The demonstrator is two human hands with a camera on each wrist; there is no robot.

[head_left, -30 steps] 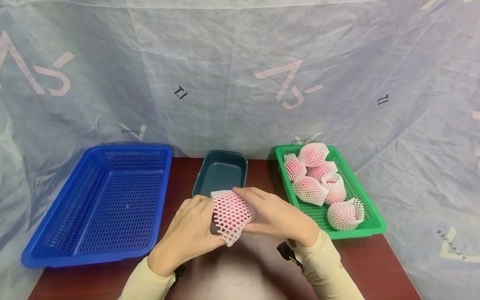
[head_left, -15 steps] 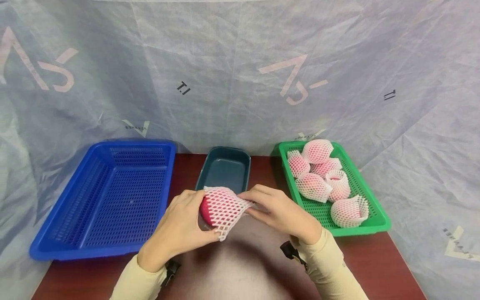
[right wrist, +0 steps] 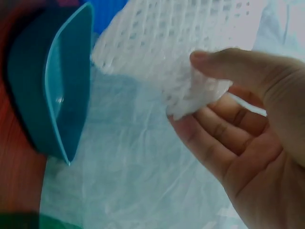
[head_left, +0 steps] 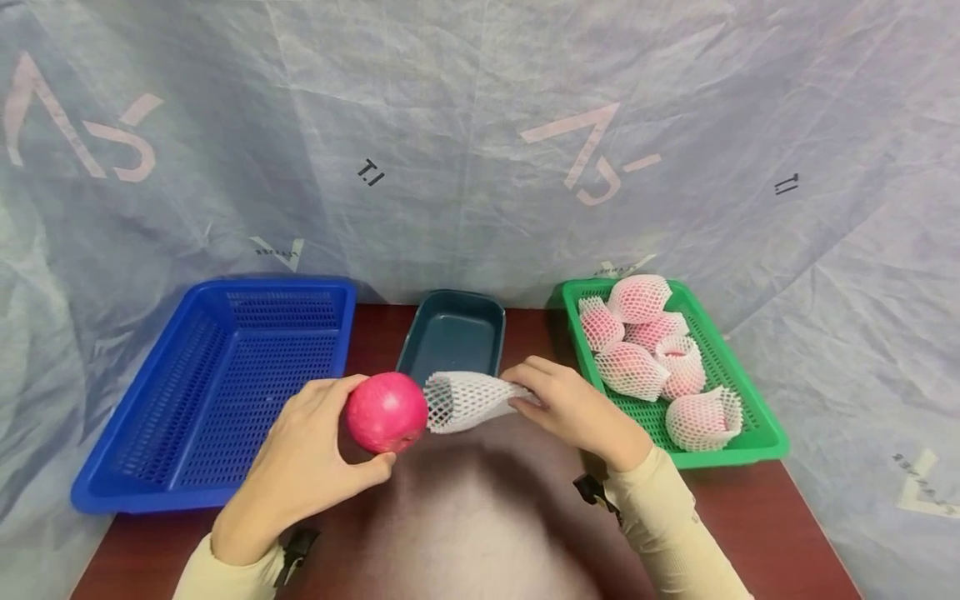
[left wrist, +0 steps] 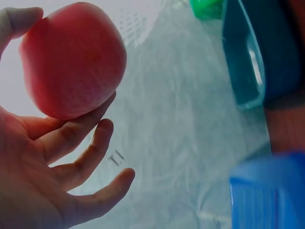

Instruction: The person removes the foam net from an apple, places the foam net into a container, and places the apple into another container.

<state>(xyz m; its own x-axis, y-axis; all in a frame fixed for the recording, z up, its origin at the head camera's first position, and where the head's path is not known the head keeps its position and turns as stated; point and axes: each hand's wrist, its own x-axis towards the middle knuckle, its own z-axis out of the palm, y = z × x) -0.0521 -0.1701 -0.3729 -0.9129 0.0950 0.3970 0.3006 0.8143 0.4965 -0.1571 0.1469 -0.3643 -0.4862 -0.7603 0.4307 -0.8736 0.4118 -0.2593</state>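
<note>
A bare red apple [head_left: 386, 410] is held between the thumb and fingers of my left hand [head_left: 300, 454], near the right side of the blue basket. In the left wrist view the apple [left wrist: 74, 62] shows whole, with the thumb on one side and fingertips under it. My right hand [head_left: 581, 412] pinches one end of a white foam net sleeve [head_left: 476, 400]. The sleeve's wide mouth faces the apple, a small way apart from it. Thumb and fingers bunch the foam net [right wrist: 181, 52] in the right wrist view.
A blue perforated basket [head_left: 341, 358] stands at the left. The small dark teal tray [head_left: 498, 333] sits at the back middle. On the right, a green basket [head_left: 720, 333] holds several net-wrapped fruits [head_left: 633, 371]. A grey cloth [head_left: 450, 142] hangs behind the brown table [head_left: 787, 542].
The apple has come out of the foam net sleeve. My left hand has moved left with the apple, while my right hand has shifted slightly right and keeps the now limp sleeve.
</note>
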